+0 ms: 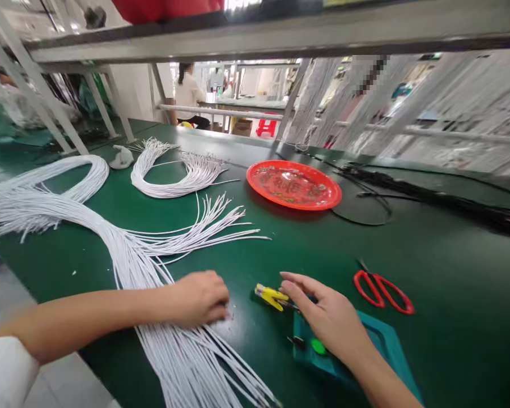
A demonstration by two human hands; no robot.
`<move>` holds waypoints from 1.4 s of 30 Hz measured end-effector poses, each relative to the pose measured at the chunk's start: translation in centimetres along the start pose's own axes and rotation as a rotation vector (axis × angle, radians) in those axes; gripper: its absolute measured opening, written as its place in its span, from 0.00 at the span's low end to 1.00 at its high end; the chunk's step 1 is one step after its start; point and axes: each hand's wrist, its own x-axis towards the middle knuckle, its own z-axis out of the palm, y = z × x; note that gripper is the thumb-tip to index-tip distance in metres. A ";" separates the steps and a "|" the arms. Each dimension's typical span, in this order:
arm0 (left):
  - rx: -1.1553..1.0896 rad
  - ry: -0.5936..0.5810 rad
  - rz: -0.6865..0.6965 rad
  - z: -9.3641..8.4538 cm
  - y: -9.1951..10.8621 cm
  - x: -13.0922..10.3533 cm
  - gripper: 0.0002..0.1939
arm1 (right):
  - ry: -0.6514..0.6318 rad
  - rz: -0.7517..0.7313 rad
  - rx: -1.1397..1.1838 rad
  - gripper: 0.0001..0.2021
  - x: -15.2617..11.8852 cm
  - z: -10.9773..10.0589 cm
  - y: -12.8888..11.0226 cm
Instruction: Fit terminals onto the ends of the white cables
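Over a thick bundle of white cables on the green table reaches my left hand, its fingers curled; whatever they may hold is hidden. My right hand is above a teal tray, thumb and index finger apart, close beside a small yellow tool. Whether the fingers touch the tool's handle is hard to make out. In the tray a round green piece shows below my right hand. Red-handled scissors rest to the right of that hand.
A red plate sits at mid-table. Coiled white cables lie to its left, black cables to its right. A white crumpled item is near the back left. A metal shelf beam crosses above. Beyond, a person is seated.
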 end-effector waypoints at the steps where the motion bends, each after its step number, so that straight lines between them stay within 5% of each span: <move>1: -0.015 -0.059 0.070 0.8 0.6 -0.4 0.15 | 0.009 -0.015 -0.006 0.23 0.0 0.0 -0.1; 6: -0.157 -0.140 0.136 3.1 2.1 -1.2 0.13 | 0.036 -0.047 -0.024 0.22 0.0 0.0 -0.2; 12: -0.400 0.024 -0.044 0.3 3.0 0.6 0.11 | 0.027 -0.012 0.054 0.24 0.2 0.1 0.2; 16: -0.605 0.020 0.024 -1.0 5.0 2.6 0.09 | 0.044 -0.010 0.137 0.24 0.4 0.2 0.4; 19: -0.681 0.030 0.045 -0.3 5.6 4.1 0.09 | 0.051 -0.010 0.151 0.23 0.4 0.3 0.6; 25: -0.950 0.213 -0.374 2.1 3.3 6.0 0.14 | 0.060 -0.016 0.118 0.21 0.2 0.2 0.5; 29: -0.999 0.330 -0.435 2.3 2.2 6.3 0.15 | 0.094 -0.052 0.079 0.17 -0.2 -0.1 0.1; 33: -0.954 0.382 -0.437 2.1 2.1 6.2 0.15 | 0.187 -0.206 0.037 0.13 -0.6 -0.3 -0.5; 39: -0.782 0.396 -0.375 1.9 2.3 5.8 0.11 | 0.298 -0.689 -0.191 0.08 -0.4 0.5 -1.3; 42: -0.778 0.379 -0.327 1.8 2.4 5.6 0.11 | 0.309 -0.818 -0.304 0.07 -0.2 0.4 -1.6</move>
